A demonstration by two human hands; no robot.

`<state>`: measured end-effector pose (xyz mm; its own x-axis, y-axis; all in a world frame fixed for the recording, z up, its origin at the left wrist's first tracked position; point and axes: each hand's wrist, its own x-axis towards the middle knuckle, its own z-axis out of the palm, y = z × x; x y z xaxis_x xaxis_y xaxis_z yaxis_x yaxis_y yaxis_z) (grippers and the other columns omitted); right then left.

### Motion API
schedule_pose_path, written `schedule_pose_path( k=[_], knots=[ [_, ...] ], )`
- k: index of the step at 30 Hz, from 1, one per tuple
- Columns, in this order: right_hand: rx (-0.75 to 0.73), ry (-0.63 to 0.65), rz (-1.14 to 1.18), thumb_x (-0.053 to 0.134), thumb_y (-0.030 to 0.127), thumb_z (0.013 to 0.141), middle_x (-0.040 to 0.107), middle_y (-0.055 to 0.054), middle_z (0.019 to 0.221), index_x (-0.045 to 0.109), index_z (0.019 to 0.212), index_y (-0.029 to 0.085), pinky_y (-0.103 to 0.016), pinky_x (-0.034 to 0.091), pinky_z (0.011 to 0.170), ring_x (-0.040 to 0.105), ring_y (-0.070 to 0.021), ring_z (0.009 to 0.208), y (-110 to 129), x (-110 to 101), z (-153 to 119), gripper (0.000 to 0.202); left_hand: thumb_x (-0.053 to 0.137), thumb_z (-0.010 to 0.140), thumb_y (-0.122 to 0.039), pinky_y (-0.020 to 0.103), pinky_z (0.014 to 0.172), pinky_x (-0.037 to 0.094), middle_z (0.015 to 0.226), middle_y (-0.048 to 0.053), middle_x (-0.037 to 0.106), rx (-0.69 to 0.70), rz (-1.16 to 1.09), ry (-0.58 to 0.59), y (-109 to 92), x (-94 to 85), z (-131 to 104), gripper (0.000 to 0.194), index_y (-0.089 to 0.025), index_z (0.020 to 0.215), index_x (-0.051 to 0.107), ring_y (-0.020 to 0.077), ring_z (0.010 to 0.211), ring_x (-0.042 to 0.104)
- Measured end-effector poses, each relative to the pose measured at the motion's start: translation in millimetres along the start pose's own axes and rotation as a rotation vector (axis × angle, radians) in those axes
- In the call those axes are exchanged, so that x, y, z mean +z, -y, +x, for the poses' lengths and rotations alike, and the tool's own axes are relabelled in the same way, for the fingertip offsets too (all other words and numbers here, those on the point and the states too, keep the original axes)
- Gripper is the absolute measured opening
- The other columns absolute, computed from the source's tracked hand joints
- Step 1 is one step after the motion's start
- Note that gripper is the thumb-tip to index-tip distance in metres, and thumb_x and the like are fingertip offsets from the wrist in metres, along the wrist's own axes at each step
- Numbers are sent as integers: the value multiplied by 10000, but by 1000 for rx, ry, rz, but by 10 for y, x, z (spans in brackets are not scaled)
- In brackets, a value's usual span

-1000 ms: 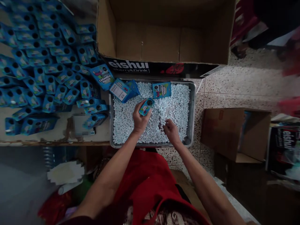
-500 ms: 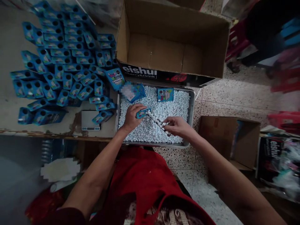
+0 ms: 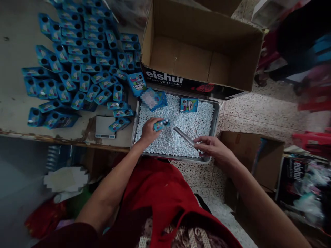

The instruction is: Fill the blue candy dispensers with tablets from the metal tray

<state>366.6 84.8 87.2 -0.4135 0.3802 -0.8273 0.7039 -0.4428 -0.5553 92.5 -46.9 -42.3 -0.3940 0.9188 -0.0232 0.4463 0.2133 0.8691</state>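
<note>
My left hand (image 3: 150, 131) is wrapped round a small blue candy box (image 3: 161, 124), its round opening turned up with white pieces showing in it. A metal scoop (image 3: 184, 135) is pinched in my right hand (image 3: 210, 147); its trough looks bare and its tip lies close to the box. Beneath both hands is a metal tray (image 3: 217, 117) filled with small white candies (image 3: 160, 143). Another blue box (image 3: 188, 104) lies on the candies near the tray's far side, and blue packets (image 3: 160, 100) rest at its far left corner.
Many blue boxes (image 3: 77, 51) stand on the table (image 3: 15, 113) at left, near a small scale (image 3: 105, 127). A big open carton (image 3: 191, 55) sits beyond the tray. More cartons (image 3: 240, 148) are at right, and a person's dark clothing (image 3: 294, 31) shows at upper right.
The white candies that lined the scoop are gone from it, and more white shows at the box opening. My right hand has moved right with the scoop. The whole view has shifted slightly.
</note>
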Motion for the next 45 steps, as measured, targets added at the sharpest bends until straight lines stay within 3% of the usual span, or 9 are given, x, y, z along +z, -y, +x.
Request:
schedule_pose_path(
  k=[5, 12, 18, 22, 25, 28, 35, 41, 45],
  knots=[
    [8, -174, 91, 776, 482, 756, 674, -1, 616, 662, 1088, 171, -217, 356, 434, 515, -104, 451, -656, -38, 167, 469, 752, 761, -180, 419, 1032, 530, 1173, 73, 720, -53, -57, 29, 30, 16, -125, 425, -224, 1181, 712, 240, 1130, 669],
    [-92, -268, 121, 760, 556, 733, 689, -12, 683, 656, 1131, 165, -235, 402, 480, 548, -127, 504, -808, 5, 241, 567, 832, 721, -320, 420, 1002, 565, 1198, 98, 725, -205, -401, 3, 51, 152, -168, 470, -189, 1155, 709, 229, 1090, 701],
    [-118, -620, -596, 624, 424, 859, 745, -76, 749, 803, 1046, 209, -301, 432, 606, 662, -230, 669, -1118, -232, 374, 337, 813, 703, -227, 462, 1038, 542, 1187, 96, 729, -207, -360, -47, -42, 152, -217, 415, -193, 1105, 716, 243, 1112, 696],
    [-291, -536, -663, 542, 332, 917, 798, -88, 976, 807, 1100, 244, -328, 481, 743, 721, -260, 863, -1143, -77, 877, 334, 778, 698, -151, 421, 1016, 549, 1146, 70, 732, -190, -242, -69, -21, 14, -287, 403, -206, 1090, 704, 226, 1091, 695],
    [-392, -471, -402, 587, 360, 891, 799, -79, 1018, 808, 1046, 213, -338, 510, 827, 724, -250, 936, -1094, 118, 1170, 308, 778, 679, -134, 358, 918, 577, 1045, 40, 743, -233, -155, -133, -8, -99, -330, 396, -208, 1057, 684, 199, 960, 710],
    [-398, -384, -128, 667, 449, 829, 799, -73, 938, 807, 1002, 177, -347, 526, 831, 717, -228, 875, -1054, 157, 1157, 351, 764, 687, -136, 332, 868, 576, 1006, 25, 746, -259, -49, -163, -34, -173, -336, 367, -212, 1034, 674, 194, 906, 708],
    [-465, -169, -156, 700, 442, 838, 789, -60, 919, 822, 1046, 206, -326, 504, 767, 679, -211, 834, -415, 43, 567, 337, 590, 656, 24, 354, 899, 556, 1016, 39, 747, -116, 102, -59, -207, -192, -245, 451, -215, 1023, 697, 236, 986, 701],
    [-527, -314, -712, 631, 235, 827, 657, -33, 638, 831, 926, 228, -304, 351, 612, 551, -180, 618, 565, 358, 135, 223, 597, 672, 10, 353, 908, 564, 1034, 45, 747, -68, 109, -48, -219, -126, -241, 444, -226, 1035, 695, 243, 1002, 701],
    [-608, -351, -904, 647, 228, 813, 673, -39, 696, 812, 907, 269, -318, 364, 661, 583, -214, 700, 807, 459, -85, 194, 669, 700, -65, 370, 899, 577, 1018, 41, 744, -133, 8, -177, -211, -164, -393, 362, -227, 1024, 676, 231, 977, 703]
  ],
)
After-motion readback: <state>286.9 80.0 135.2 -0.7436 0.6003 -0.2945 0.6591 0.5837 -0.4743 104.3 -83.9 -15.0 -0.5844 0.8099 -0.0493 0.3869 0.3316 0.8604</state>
